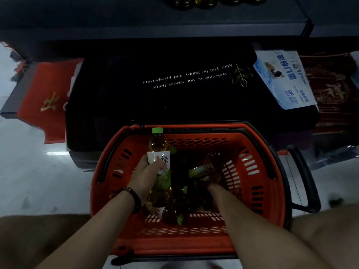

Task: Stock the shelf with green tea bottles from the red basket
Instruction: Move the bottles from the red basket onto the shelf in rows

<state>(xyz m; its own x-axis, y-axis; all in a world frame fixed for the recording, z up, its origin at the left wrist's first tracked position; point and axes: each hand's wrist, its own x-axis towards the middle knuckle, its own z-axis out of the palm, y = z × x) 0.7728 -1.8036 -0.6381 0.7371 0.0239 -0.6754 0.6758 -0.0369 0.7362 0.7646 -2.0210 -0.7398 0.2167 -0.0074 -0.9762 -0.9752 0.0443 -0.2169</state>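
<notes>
Hands: L hand (144, 175) grips a green tea bottle (158, 148) upright, green cap up, white label w/ char "绿", over the left side of the red basket (194, 247). R hand (210, 186) is deep in the basket among lying bottles (206, 168); too dark to tell its grip. Behind the basket, a black mat (174, 105) reads, upside down, "welcome to our sweet home", "May you be happy and prosperous".

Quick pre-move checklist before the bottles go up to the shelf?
1. Grip of the left hand on the green tea bottle: ok, fingers round the label.
2. Bottle upright, green cap on: ok.
3. Grip of the right hand: cannot tell, it is low in the dark of the red basket.
4. Stock left: ok, other bottles lie in the basket.
5. Free room on the shelf: cannot tell, only its edge shows.
</notes>
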